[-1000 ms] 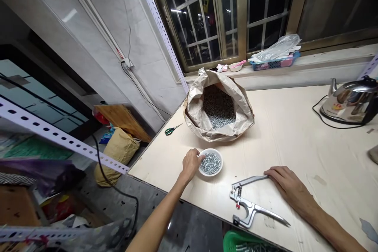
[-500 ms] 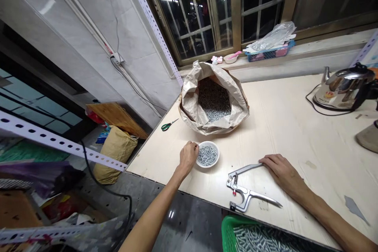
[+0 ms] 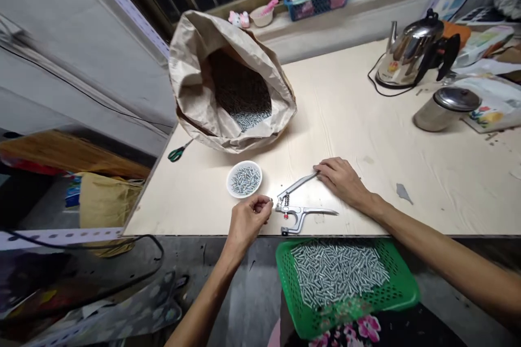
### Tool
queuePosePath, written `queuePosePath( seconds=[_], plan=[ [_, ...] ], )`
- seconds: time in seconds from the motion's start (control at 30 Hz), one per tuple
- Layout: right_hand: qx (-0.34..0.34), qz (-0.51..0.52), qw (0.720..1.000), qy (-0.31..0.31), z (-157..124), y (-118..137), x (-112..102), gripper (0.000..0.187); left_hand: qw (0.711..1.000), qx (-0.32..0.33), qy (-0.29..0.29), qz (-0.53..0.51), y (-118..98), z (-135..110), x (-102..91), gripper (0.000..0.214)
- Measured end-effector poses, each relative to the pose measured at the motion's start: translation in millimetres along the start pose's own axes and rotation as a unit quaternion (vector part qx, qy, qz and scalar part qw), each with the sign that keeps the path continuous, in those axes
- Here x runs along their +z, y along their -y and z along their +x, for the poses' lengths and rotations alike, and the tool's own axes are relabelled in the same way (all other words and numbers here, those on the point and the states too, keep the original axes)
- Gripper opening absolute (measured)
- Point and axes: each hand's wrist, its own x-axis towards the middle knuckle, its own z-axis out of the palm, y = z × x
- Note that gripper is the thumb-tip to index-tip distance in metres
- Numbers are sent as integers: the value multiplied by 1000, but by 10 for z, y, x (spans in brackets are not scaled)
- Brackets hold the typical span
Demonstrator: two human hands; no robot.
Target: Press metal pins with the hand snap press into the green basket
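My left hand (image 3: 248, 221) is closed in a pinch on a small metal screw (image 3: 271, 200), mostly hidden by the fingertips, just left of the pliers' head. Grey snap pliers (image 3: 300, 185) lie on the table with their handles spread, a spring and a red part between them. The fingers of my right hand (image 3: 344, 183) are closed over the end of the upper handle. Behind my left hand stands a white bowl (image 3: 228, 183) of small silver screws.
A large paper sack (image 3: 187, 73) of screws stands behind the bowl, with green-handled scissors (image 3: 176, 154) to its left. A green basket (image 3: 285, 276) of screws sits below the table's front edge. A kettle (image 3: 415, 49) and metal canister (image 3: 445, 108) are at the right.
My left hand has moved from the bowl to the pliers' head, pinching a small screw. My right hand stays on the upper handle. The camera view has shifted right and down.
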Motion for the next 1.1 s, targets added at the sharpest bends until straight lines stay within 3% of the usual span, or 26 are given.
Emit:
queuePosePath(
  seconds=[0.17,0.27,0.33,0.5,0.87,1.1],
  plan=[
    [-64,13,992,107,-66,330,-214,27,997,-56,38,-38,113,-60,176,30],
    [-69,10,985,159,-126,487,-191,32,996,-55,60,-29,140,-58,221,32],
    [-64,-1,983,171,-173,542,-119,25,997,-40,65,-1,162,-68,246,30],
    [-67,-29,986,148,-268,581,6,21,997,-28,53,50,248,-123,270,27],
    [-103,-88,987,85,-360,585,-70,30,1000,-9,29,-6,297,-186,428,26],
    [-103,-89,987,80,-345,603,-45,29,997,-25,74,4,300,-153,388,28]
  ],
)
